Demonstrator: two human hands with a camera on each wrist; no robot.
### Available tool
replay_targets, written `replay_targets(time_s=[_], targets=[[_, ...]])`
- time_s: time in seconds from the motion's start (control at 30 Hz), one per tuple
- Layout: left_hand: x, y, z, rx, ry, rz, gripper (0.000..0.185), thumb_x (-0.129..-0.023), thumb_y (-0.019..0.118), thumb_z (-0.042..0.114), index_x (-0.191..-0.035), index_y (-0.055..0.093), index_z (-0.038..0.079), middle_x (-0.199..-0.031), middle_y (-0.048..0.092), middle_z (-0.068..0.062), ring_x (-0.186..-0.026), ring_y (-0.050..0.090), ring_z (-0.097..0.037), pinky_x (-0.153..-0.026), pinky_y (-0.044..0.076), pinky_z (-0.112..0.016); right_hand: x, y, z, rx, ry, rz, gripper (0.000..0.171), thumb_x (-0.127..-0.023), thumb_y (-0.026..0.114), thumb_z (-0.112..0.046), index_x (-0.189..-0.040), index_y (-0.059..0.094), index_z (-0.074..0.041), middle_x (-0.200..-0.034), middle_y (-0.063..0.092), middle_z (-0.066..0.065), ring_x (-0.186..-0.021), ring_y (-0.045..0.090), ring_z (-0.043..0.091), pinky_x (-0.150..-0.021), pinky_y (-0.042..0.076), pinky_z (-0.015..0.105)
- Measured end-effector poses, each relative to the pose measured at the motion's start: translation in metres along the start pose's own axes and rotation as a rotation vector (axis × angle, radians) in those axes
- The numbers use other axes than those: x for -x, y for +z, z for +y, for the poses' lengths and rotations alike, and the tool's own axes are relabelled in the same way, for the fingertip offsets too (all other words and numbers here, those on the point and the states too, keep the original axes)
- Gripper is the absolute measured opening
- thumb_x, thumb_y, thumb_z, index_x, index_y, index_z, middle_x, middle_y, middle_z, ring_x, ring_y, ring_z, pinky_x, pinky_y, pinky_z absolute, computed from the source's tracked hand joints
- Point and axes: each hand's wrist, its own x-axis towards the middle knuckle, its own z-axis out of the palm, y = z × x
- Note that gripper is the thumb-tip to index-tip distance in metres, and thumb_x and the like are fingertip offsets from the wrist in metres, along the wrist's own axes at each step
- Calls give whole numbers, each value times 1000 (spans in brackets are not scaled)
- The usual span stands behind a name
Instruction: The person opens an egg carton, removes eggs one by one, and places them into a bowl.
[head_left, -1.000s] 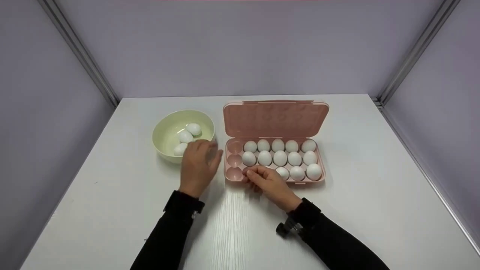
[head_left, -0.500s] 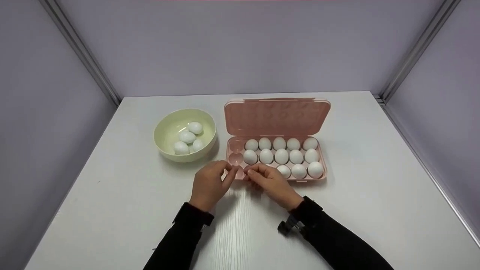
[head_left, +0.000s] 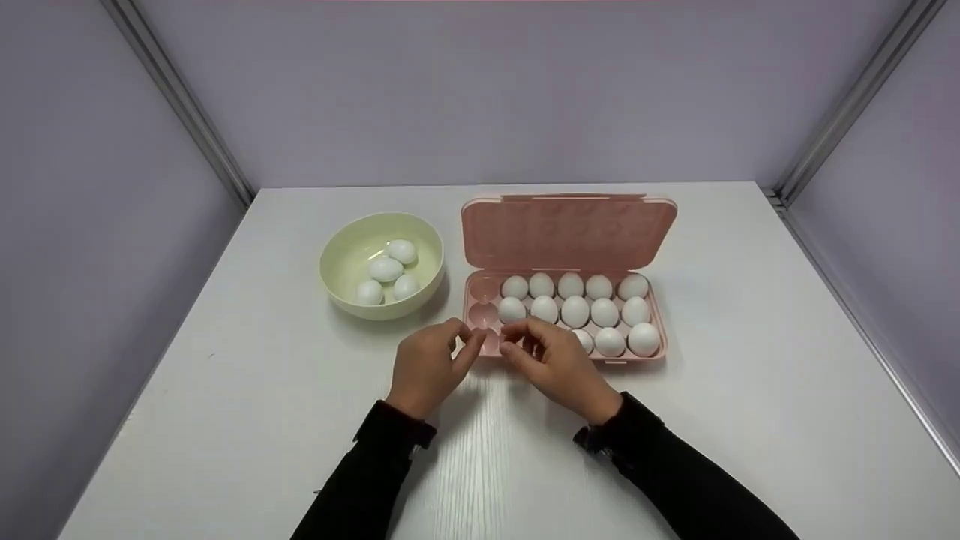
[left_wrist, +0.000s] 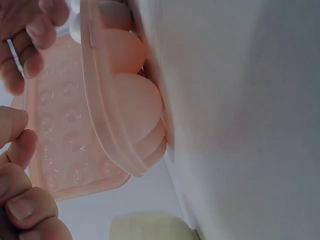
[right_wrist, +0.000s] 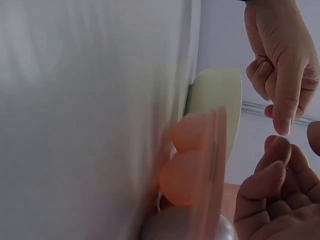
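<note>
Left hand point(head_left: 429, 365) had come away from the green bowl point(head_left: 341, 294) over the last second and ended up at the near left corner of the pink egg tray point(head_left: 657, 330), next to the right hand point(head_left: 553, 361), which barely shifted. Left fingers were loosely curled, thumb and forefinger close together near the tray's front rim; could not tell if they pinched anything. Right fingers were curled over the tray's near row, left part; whether an egg sat under them was hidden. Fingertips of the two hands were near each other, a narrow gap between. Tray lid point(head_left: 568, 231) stood open behind the tray. Eggs point(head_left: 574, 311) filled most cups; the three cups in the leftmost column point(head_left: 482, 288) showed pink, no egg. Bowl sat just left of the tray, four white eggs point(head_left: 385, 268) in it. Both wrist views showed only the tray edge close up, with fingertips beside it. White table point(head_left: 225, 420) under the tray.
</note>
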Motion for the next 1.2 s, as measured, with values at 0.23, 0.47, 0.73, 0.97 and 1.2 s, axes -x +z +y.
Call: replay_targets(time_s=[0.23, 0.47, 0.73, 0.97, 1.2], targets=[[0, -2, 1, -2, -3, -9, 28, -95, 81, 29, -76, 65, 16, -57, 51, 2, -53, 39, -6, -51, 29, -23, -15, -5, 11, 621, -156, 125, 41, -89, 86, -30, -120, 70, -7, -115, 72, 15, -104, 69, 38, -89, 57, 52], [-1, 0, 0, 8, -10, -19, 28, -95, 80, 29, -76, 65, 16, -57, 50, 2, -54, 39, -5, -51, 29, -22, -26, -1, 15, 680, -89, 44, 38, -89, 84, -27, -120, 70, -10, -104, 72, 15, -96, 69, 40, -84, 54, 55], [0, -2, -1, 12, -10, -15, 28, -95, 80, 30, -76, 66, 16, -56, 50, 3, -54, 37, -4, -52, 27, -22, -46, 1, 11, 794, 18, -48, 43, -90, 83, -26, -127, 70, -9, -107, 73, 20, -99, 68, 42, -83, 53, 55], [1, -2, 0, 8, -10, -27, 26, -95, 80, 30, -77, 66, 16, -57, 52, 3, -54, 37, -5, -52, 28, -23, -57, 8, 10, 834, 20, -60, 42, -82, 84, -20, -119, 70, -7, -97, 75, 18, -87, 69, 40, -78, 55, 53], [1, -3, 2, 13, -25, -33, 26, -95, 80, 30, -78, 67, 17, -58, 56, 1, -54, 41, -6, -52, 31, -23, -60, 11, 8, 859, 14, -75, 39, -81, 82, -17, -114, 66, -5, -93, 74, 17, -82, 70, 39, -75, 57, 52]])
